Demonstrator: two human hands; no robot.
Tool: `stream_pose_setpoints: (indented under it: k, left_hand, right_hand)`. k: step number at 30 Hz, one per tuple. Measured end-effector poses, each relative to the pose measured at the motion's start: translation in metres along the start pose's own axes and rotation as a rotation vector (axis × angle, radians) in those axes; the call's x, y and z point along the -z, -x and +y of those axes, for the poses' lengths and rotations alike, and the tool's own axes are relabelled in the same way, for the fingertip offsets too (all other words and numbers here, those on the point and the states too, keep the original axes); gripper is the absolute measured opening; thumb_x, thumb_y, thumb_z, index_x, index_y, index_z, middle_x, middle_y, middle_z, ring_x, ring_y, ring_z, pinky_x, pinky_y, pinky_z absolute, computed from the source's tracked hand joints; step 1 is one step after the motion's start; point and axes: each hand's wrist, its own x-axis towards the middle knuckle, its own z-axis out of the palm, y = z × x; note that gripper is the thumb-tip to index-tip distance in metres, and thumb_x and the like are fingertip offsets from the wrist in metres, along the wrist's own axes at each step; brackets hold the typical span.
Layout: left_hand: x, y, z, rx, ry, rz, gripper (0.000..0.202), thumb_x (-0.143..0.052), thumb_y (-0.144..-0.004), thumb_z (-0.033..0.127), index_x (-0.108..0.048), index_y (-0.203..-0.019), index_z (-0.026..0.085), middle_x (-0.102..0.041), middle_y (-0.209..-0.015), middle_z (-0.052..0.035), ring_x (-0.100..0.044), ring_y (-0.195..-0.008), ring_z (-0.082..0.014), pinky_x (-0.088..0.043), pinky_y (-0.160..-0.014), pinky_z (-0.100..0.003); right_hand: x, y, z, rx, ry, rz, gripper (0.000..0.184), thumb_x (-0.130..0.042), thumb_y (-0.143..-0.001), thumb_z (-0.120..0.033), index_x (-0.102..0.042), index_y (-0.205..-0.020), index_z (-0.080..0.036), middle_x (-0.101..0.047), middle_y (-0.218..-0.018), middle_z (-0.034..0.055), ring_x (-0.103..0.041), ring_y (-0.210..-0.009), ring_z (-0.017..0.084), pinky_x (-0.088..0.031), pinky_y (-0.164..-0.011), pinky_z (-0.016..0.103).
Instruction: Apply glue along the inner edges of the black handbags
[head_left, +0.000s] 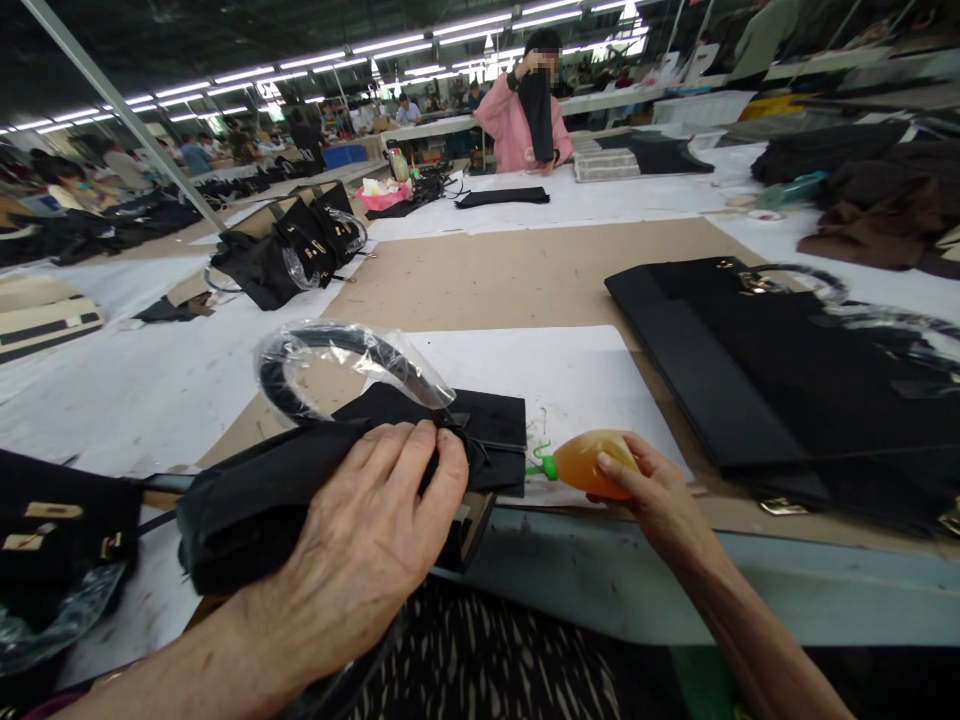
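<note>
Under my left hand (pixel 382 500) lies a black handbag (pixel 255 480), folded over near the table's front edge. The fingers of that hand are bent and pressed together on its fabric. A dark bag handle (pixel 352 350) wrapped in clear plastic arches up behind the hand. My right hand (pixel 656 490) grips a squeeze bottle (pixel 596 463) of amber liquid, tilted on its side. Its green nozzle points left, close to the flat black panel (pixel 499 430) of the bag. A white sheet (pixel 600 370) lies beneath the bag and bottle.
Several black bag pieces (pixel 735 370) are stacked at the right, with plastic-wrapped handles. More black bags (pixel 292 245) stand at the back left, and another bag (pixel 60 530) lies at the near left. Across the table, a person in pink (pixel 510 125) holds up a black piece.
</note>
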Motion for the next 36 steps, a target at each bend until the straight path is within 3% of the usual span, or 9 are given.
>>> stream_pose_setpoints:
  k: [6,17,27,36]
  left_hand:
    - [-0.001,-0.002,0.001,-0.002,-0.001,0.009,0.033,-0.037,-0.079,0.001,-0.051,-0.108,0.001,-0.061,-0.099,-0.0206,-0.059,-0.089,-0.0302,-0.052,-0.078,-0.043]
    - [-0.003,-0.003,0.001,-0.007,-0.027,-0.011,0.031,-0.036,-0.081,0.003,-0.056,-0.106,0.002,-0.063,-0.097,-0.0197,-0.06,-0.088,-0.0282,-0.053,-0.078,-0.041]
    - [-0.005,-0.007,0.001,-0.016,-0.017,0.003,0.03,-0.037,-0.082,0.003,-0.059,-0.103,0.0,-0.064,-0.092,-0.0197,-0.062,-0.085,-0.0283,-0.054,-0.075,-0.04]
    - [-0.004,-0.003,0.003,0.002,-0.031,-0.012,0.03,-0.039,-0.082,0.004,-0.058,-0.105,0.001,-0.064,-0.097,-0.0198,-0.062,-0.088,-0.0276,-0.054,-0.078,-0.04]
  right_hand:
    - [-0.001,0.008,0.002,-0.013,-0.031,-0.046,0.037,-0.074,-0.073,-0.044,-0.063,-0.098,-0.02,-0.062,-0.089,0.0043,-0.058,-0.077,0.023,-0.05,-0.054,0.026]
    - [-0.016,0.028,-0.01,-0.072,-0.081,-0.113,0.039,-0.073,-0.071,-0.045,-0.063,-0.098,-0.018,-0.061,-0.088,0.0072,-0.057,-0.069,0.021,-0.049,-0.049,0.026]
    - [-0.027,0.05,-0.017,-0.076,-0.148,-0.167,0.033,-0.074,-0.072,-0.041,-0.064,-0.095,-0.02,-0.06,-0.079,0.004,-0.055,-0.063,0.018,-0.048,-0.047,0.023]
    - [-0.022,0.052,-0.009,-0.122,-0.241,-0.028,0.035,-0.075,-0.072,-0.041,-0.066,-0.098,-0.02,-0.062,-0.092,0.0084,-0.059,-0.074,0.023,-0.053,-0.048,0.025]
